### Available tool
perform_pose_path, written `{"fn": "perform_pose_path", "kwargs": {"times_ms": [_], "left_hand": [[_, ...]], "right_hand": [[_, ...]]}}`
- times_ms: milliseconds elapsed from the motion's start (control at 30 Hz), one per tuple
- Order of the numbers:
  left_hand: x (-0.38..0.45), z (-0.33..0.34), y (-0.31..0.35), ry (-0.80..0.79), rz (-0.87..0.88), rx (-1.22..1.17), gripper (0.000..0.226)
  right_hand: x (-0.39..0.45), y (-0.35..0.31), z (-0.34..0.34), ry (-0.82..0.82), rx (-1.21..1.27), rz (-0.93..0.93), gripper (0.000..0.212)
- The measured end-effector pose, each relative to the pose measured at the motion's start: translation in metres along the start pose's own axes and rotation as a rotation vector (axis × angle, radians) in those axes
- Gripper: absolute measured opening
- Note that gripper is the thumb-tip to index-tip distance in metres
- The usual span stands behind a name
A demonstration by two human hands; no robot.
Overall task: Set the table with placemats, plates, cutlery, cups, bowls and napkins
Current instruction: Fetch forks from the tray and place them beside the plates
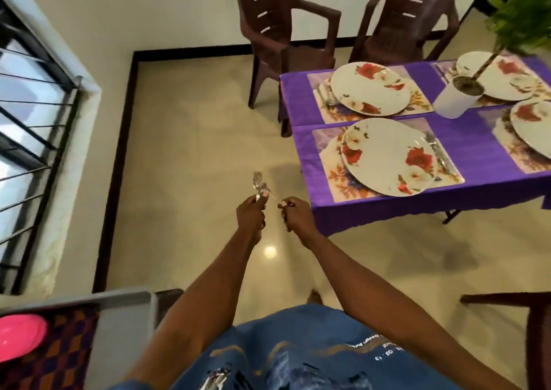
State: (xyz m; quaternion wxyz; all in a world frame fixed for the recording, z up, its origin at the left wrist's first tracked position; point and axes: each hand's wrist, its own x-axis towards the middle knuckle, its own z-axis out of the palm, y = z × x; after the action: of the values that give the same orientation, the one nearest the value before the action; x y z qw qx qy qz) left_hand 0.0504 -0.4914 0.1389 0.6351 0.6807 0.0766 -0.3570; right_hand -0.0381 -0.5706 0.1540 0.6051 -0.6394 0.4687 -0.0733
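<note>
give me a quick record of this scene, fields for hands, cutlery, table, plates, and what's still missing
left hand: grips forks, held over the floor
right hand: grip on a thin cutlery piece, type unclear
table: purple cloth, floral placemats laid
plates: four floral plates showing, each on a placemat
cutlery on table: beside the near plate and the far left plate
white cup: holds a plant stem
missing: no bowls or napkins visible
</note>
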Motion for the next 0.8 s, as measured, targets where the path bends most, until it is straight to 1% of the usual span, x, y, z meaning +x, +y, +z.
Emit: {"fn": "perform_pose_path", "kwargs": {"times_ms": [67, 133, 200, 267, 300, 333, 467, 533, 633, 700, 733, 800], "left_hand": [[0.001, 0.030, -0.004, -0.002, -0.020, -0.035, 0.026], [0.001, 0.060, -0.008, 0.014, -0.042, -0.051, 0.025], [0.000, 0.086, -0.010, 0.035, -0.065, -0.060, 0.031], [0.000, 0.105, -0.010, 0.049, -0.086, -0.048, 0.034], [0.000, 0.111, -0.010, 0.055, -0.094, -0.037, 0.034], [0.001, 0.117, -0.010, 0.063, -0.102, -0.023, 0.034], [0.007, 0.126, -0.008, 0.082, -0.122, 0.033, 0.033], [0.013, 0.125, -0.006, 0.086, -0.121, 0.058, 0.035], [0.023, 0.124, -0.001, 0.082, -0.107, 0.108, 0.036], [0.030, 0.125, 0.004, 0.085, -0.099, 0.146, 0.036], [0.032, 0.126, 0.007, 0.086, -0.096, 0.162, 0.035], [0.037, 0.127, 0.010, 0.082, -0.095, 0.177, 0.034]], "right_hand": [[0.020, 0.001, -0.032, 0.098, -0.015, -0.017, 0.020], [0.039, 0.001, -0.067, 0.158, 0.021, -0.004, 0.020], [0.055, 0.001, -0.098, 0.189, 0.098, 0.031, 0.023], [0.068, 0.003, -0.120, 0.214, 0.254, 0.126, 0.019], [0.072, 0.005, -0.127, 0.220, 0.345, 0.174, 0.013], [0.078, 0.007, -0.134, 0.225, 0.424, 0.214, 0.014], [0.101, 0.021, -0.143, 0.228, 0.541, 0.294, 0.027], [0.111, 0.027, -0.142, 0.264, 0.607, 0.344, 0.028], [0.123, 0.032, -0.140, 0.349, 0.620, 0.425, 0.017], [0.130, 0.033, -0.139, 0.394, 0.593, 0.447, 0.014], [0.132, 0.032, -0.138, 0.412, 0.519, 0.438, 0.013], [0.136, 0.031, -0.134, 0.443, 0.293, 0.367, 0.012]]}}
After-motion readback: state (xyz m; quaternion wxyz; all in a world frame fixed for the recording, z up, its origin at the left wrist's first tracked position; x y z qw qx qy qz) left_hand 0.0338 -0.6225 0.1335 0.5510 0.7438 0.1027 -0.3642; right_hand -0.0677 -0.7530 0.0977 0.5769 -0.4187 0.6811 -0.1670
